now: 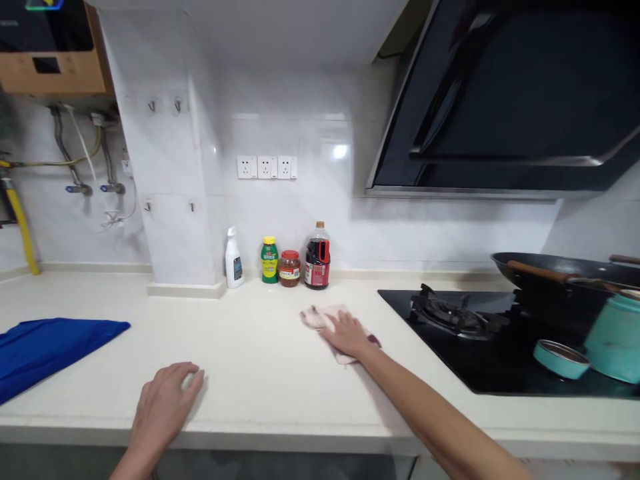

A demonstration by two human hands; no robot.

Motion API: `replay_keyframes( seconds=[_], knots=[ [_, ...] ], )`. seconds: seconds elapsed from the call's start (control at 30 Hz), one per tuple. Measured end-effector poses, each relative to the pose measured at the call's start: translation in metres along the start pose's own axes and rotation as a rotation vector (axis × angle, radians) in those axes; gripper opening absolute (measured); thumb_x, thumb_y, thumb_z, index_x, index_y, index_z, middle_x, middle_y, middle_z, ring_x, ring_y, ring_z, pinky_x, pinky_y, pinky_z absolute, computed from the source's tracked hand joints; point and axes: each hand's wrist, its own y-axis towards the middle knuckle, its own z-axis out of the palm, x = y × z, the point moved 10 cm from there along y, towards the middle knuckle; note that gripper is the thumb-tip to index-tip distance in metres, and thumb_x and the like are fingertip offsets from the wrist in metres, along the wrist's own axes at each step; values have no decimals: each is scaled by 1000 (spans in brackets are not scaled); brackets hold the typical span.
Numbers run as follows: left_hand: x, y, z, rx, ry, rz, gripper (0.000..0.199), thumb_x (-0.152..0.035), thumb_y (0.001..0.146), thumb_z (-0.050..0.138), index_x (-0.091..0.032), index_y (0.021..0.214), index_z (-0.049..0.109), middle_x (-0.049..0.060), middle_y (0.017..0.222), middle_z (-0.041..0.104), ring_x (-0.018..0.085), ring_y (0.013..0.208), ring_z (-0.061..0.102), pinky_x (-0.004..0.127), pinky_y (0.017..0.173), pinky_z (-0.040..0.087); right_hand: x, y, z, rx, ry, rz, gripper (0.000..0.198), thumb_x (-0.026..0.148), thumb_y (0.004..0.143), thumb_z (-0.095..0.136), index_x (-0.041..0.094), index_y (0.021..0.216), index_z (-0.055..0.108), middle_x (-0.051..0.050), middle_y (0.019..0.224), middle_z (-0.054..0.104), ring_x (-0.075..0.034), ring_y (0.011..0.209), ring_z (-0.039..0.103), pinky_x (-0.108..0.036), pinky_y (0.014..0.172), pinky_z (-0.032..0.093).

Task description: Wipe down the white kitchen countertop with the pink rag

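Observation:
A pale pink cleaning cloth (320,319) with dark patches lies flat on the white countertop (250,380). My right hand (345,335) presses down on the cloth, its fingers over the fabric and the arm reaching in from the lower right. Near the counter's front edge, my left hand (167,400) hovers at or rests on the surface with loosely bent fingers and the thumb apart. It holds nothing. Whether its fingertips touch the counter I cannot tell.
Along the back wall stand a white spray bottle (233,259), a green bottle (269,260), a red-lidded jar (289,269) and a soy sauce bottle (317,257). Blue fabric (55,347) lies left. Right is a gas stove (480,360) with a wok (545,265), a teal pot (617,337) and lid-like dish (561,361).

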Motion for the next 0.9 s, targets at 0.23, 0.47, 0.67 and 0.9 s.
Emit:
replay_keyframes(
  seconds=[0.23,0.47,0.67,0.9],
  knots=[
    [2,1,-2,-35,-9,20,54,-54,89,32,-25,107,75,7,129,74,32,130,59,46,104,44,201,-85,34,267,230,-498,70,64,100,64,33,159,42,-8,169,15,-32,155,12,-51,127,16],
    [6,5,2,-43,2,41,50,-50,90,36,-24,107,76,9,130,74,33,128,60,46,104,46,163,-138,11,245,284,-462,65,57,92,70,39,151,50,1,167,20,-23,154,19,-43,128,15],
    [5,7,2,-18,11,37,49,-50,91,37,-24,107,76,8,132,73,34,130,59,47,103,47,-13,-157,-31,115,129,-40,61,53,104,37,21,154,51,-12,164,26,-29,153,21,-55,126,19],
    [1,6,1,-24,32,26,48,-48,92,38,-22,109,75,10,132,72,35,130,58,48,106,44,-187,-261,-52,-203,-137,86,59,57,99,32,26,137,64,-8,158,41,-33,149,31,-65,119,27]
  ],
)
